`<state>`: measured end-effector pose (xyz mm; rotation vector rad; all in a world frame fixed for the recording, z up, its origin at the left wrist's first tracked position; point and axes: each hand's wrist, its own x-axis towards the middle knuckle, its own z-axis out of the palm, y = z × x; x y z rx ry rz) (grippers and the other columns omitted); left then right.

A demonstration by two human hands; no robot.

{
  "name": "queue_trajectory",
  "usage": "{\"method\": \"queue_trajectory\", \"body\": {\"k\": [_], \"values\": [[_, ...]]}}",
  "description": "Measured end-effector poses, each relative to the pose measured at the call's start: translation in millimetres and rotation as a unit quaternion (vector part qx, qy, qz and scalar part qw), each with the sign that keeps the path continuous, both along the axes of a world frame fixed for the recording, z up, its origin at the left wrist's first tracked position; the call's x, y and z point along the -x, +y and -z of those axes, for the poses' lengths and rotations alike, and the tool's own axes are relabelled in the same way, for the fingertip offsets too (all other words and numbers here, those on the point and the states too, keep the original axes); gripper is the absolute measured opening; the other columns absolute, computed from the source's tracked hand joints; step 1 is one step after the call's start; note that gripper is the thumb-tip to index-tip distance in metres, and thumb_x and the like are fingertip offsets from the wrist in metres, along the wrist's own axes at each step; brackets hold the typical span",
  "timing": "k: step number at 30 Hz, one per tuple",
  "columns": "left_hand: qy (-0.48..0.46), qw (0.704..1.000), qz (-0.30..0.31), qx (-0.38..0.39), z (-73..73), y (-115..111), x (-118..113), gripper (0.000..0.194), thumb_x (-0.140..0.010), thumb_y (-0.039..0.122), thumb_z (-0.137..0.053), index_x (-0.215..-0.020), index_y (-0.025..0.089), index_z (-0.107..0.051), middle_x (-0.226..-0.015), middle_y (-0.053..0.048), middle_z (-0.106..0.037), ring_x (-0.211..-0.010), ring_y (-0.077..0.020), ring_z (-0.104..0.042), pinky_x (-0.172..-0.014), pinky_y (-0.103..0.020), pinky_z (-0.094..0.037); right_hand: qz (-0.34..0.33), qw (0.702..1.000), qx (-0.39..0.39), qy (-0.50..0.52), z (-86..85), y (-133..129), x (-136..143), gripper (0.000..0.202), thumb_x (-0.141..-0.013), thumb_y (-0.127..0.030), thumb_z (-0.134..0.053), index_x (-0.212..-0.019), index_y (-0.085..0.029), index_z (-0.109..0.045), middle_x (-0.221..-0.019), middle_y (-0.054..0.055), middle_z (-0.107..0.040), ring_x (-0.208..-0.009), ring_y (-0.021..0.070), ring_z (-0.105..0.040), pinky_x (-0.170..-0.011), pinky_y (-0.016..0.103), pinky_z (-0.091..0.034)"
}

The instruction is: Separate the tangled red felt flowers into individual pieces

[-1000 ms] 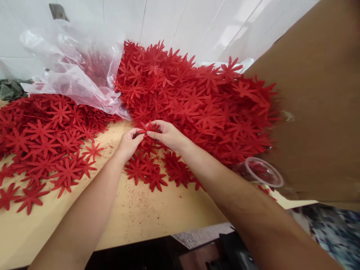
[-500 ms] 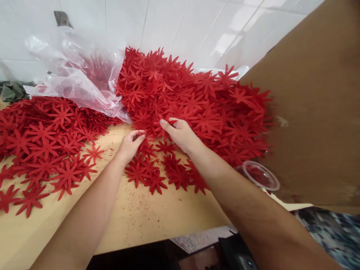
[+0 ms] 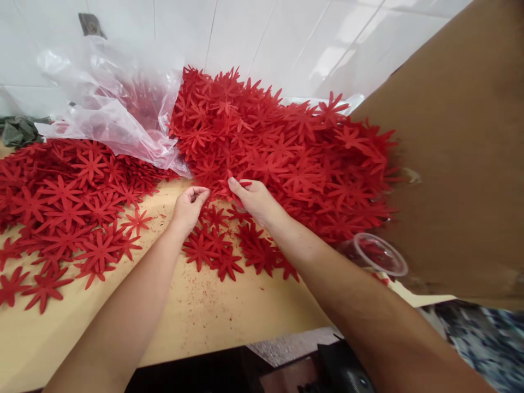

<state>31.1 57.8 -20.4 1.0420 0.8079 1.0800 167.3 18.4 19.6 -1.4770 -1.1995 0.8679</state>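
Between my hands is a red flower-shaped cutout (image 3: 223, 191) with narrow petals. My right hand (image 3: 256, 201) is closed on it, thumb on top. My left hand (image 3: 189, 206) is closed in a pinch at its left edge, thumb and forefinger pressed together on a petal tip. Just below lie several loose red flowers (image 3: 213, 251) on the wooden table (image 3: 204, 322). Behind my hands rises a large heap of the same red flowers (image 3: 282, 147). Another pile of red flowers (image 3: 65, 202) spreads to the left of my left forearm.
A crumpled clear plastic bag (image 3: 118, 114) lies at the back between the piles, against white wall tiles (image 3: 254, 38). On the right stand a big cardboard panel (image 3: 458, 164) and a clear plastic tub (image 3: 380, 254). Red crumbs dot the table. Dark cloth (image 3: 20, 131) sits far left.
My right hand has moved slightly left and down, closer to my left hand. The red flower now shows more plainly between them. The piles look the same.
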Motion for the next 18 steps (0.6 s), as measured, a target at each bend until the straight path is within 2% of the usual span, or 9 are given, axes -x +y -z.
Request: {"method": "queue_trajectory", "body": {"k": [4, 6, 9, 12, 15, 18], "values": [[-0.016, 1.0, -0.006, 0.007, 2.2, 2.8, -0.2, 0.011, -0.071, 0.012, -0.06, -0.081, 0.015, -0.057, -0.07, 0.003, -0.059, -0.067, -0.0071, -0.053, -0.073, -0.022, -0.043, -0.036, 0.992, 0.054, 0.109, -2.3, -6.2, 8.3, 0.058, -0.037, -0.058, -0.078, -0.07, -0.018, -0.052, -0.054, -0.007, -0.051, -0.045, 0.0044, -0.042, -0.042, 0.019, -0.035], [-0.025, 1.0, -0.013, 0.013, 2.6, 4.2, -0.3, 0.015, -0.07, 0.008, -0.06, -0.082, 0.015, -0.056, -0.069, 0.003, -0.058, -0.066, -0.0068, -0.053, -0.072, -0.021, -0.043, -0.061, 0.986, 0.089, 0.127, -4.6, -9.6, 16.0, 0.059, -0.039, -0.05, -0.081, -0.081, -0.018, -0.054, -0.067, -0.004, -0.058, -0.054, 0.0055, -0.049, -0.047, 0.019, -0.041], [-0.035, 0.999, -0.013, 0.025, 1.0, 5.0, -0.3, 0.019, -0.065, 0.005, -0.063, -0.08, 0.015, -0.056, -0.066, 0.004, -0.056, -0.063, -0.0068, -0.052, -0.067, -0.021, -0.041, -0.087, 0.982, 0.121, 0.118, -5.7, -10.1, 28.8, 0.054, -0.045, -0.04, -0.081, -0.086, -0.019, -0.053, -0.078, -0.002, -0.061, -0.061, 0.0069, -0.054, -0.05, 0.02, -0.046], [-0.042, 0.998, -0.023, 0.05, -3.5, 3.3, 1.1, 0.014, -0.066, 0.008, -0.064, -0.076, 0.015, -0.056, -0.063, 0.005, -0.056, -0.059, -0.0066, -0.05, -0.063, -0.021, -0.039, -0.101, 0.983, 0.114, 0.099, -4.0, -3.5, 36.8, 0.05, -0.044, -0.035, -0.081, -0.081, -0.018, -0.052, -0.064, -0.006, -0.057, -0.052, 0.0072, -0.052, -0.045, 0.021, -0.045], [-0.061, 0.995, -0.051, 0.057, -7.6, 0.8, 4.4, 0.002, -0.074, 0.014, -0.059, -0.075, 0.014, -0.058, -0.068, 0.003, -0.059, -0.063, -0.0058, -0.052, -0.067, -0.02, -0.04, -0.094, 0.986, 0.116, 0.075, -4.1, 4.9, 34.5, 0.045, -0.044, -0.033, -0.08, -0.073, -0.017, -0.05, -0.05, -0.009, -0.051, -0.043, 0.0068, -0.048, -0.041, 0.021, -0.041], [-0.073, 0.994, -0.039, 0.069, -8.4, 0.2, 7.2, 0.006, -0.075, 0.015, -0.058, -0.081, 0.014, -0.061, -0.071, 0.003, -0.061, -0.063, -0.005, -0.052, -0.066, -0.02, -0.04, -0.085, 0.988, 0.116, 0.058, -11.5, 10.5, 23.6, 0.041, -0.044, -0.03, -0.08, -0.069, -0.016, -0.051, -0.049, -0.009, -0.053, -0.041, 0.0056, -0.046, -0.042, 0.021, -0.041]]}}
